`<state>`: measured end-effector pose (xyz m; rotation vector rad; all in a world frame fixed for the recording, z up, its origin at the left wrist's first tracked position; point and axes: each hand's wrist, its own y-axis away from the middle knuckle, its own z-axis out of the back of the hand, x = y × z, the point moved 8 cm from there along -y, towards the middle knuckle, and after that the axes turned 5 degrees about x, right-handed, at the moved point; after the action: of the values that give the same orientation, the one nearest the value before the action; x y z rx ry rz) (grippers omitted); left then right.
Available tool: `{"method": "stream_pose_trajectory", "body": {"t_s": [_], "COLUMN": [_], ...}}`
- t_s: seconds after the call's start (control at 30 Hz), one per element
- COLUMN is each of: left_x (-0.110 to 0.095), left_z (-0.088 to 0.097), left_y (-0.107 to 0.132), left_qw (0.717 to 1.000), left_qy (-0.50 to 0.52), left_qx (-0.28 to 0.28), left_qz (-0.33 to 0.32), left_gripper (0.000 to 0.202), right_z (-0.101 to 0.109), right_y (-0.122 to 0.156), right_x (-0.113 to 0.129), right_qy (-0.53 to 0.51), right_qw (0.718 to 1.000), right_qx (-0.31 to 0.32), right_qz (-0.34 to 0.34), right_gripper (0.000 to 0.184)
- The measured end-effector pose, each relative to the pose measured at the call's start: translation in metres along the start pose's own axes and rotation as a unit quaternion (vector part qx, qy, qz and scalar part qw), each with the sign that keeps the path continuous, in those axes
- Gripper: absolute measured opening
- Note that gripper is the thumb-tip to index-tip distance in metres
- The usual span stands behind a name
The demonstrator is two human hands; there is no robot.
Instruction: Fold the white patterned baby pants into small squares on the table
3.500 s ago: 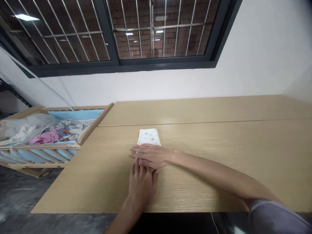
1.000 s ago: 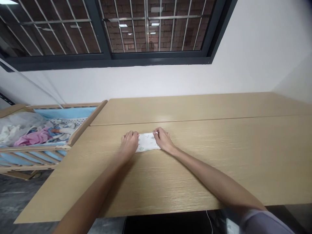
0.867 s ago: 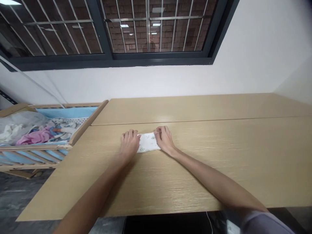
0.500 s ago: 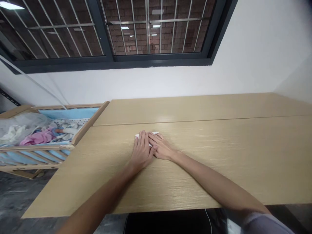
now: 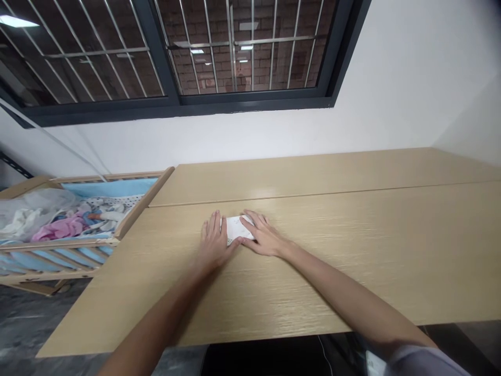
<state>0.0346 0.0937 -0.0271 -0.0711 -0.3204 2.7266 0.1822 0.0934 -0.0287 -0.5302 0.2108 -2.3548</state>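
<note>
A small, flat white folded piece (image 5: 235, 228) with faint printing lies on the light wood table (image 5: 332, 250); I cannot make out whether it is cloth or a diaper. My left hand (image 5: 215, 243) rests flat at its left edge, fingers stretched out and thumb along the near side. From the right, my right hand (image 5: 264, 235) covers its other end, with the fingers spread across the top. The two thumbs nearly meet at the near edge. Part of the white piece is hidden under the right hand.
A wooden crib (image 5: 144, 206) with blue lining stands to the left, holding a pink cloth (image 5: 62, 227), other fabrics and a plastic bag (image 5: 43, 201). Behind the table are a white wall (image 5: 250, 130) and a barred window (image 5: 180, 102). Something black (image 5: 262, 357) sits below the near edge.
My left hand has slid left off the white piece, so the hands are farther apart. More of the white piece's top shows between them. The view has shifted slightly.
</note>
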Motion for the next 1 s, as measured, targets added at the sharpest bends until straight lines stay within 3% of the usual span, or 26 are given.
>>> {"method": "stream_pose_trajectory", "body": {"t_s": [0.1, 0.2, 0.37, 0.53, 0.6, 0.7, 0.8, 0.9, 1.0], "left_x": [0.002, 0.008, 0.017, 0.016, 0.018, 0.023, 0.023, 0.022, 0.021], "left_z": [0.017, 0.023, 0.017, 0.023, 0.033, 0.041, 0.033, 0.012, -0.008], "left_y": [-0.003, -0.003, -0.004, -0.006, -0.007, -0.008, -0.009, -0.008, -0.005], "left_qw": [0.997, 0.99, 0.984, 0.978, 0.971, 0.95, 0.915, 0.892, 0.899], "left_qy": [0.032, 0.08, 0.15, 0.201, 0.236, 0.313, 0.401, 0.44, 0.414], "left_qx": [0.03, 0.054, 0.042, 0.015, -0.003, -0.005, 0.03, 0.058, 0.075], "left_qz": [-0.068, -0.106, -0.087, -0.054, -0.03, 0.009, 0.037, 0.079, 0.125], "left_gripper": [0.076, 0.065, 0.043, 0.03, 0.024, 0.028, 0.04, 0.054, 0.055], "right_z": [0.003, 0.003, -0.004, -0.002, 0.005, 0.022, 0.034, 0.028, 0.006], "right_y": [0.0, -0.001, -0.005, -0.008, -0.011, -0.018, -0.029, -0.04, -0.05], "right_x": [0.001, -0.004, -0.018, -0.027, -0.029, -0.036, -0.051, -0.072, -0.087], "right_qy": [-0.034, -0.068, -0.102, -0.164, -0.235, -0.386, -0.449, -0.416, -0.381], "right_qw": [0.999, 0.998, 0.995, 0.983, 0.966, 0.911, 0.874, 0.879, 0.892], "right_qx": [0.0, 0.004, -0.024, -0.08, -0.101, -0.128, -0.143, -0.117, -0.079], "right_qz": [0.012, 0.014, -0.001, -0.033, -0.045, -0.066, -0.121, -0.203, -0.229], "right_gripper": [0.08, 0.081, 0.078, 0.056, 0.047, 0.042, 0.047, 0.05, 0.05]}}
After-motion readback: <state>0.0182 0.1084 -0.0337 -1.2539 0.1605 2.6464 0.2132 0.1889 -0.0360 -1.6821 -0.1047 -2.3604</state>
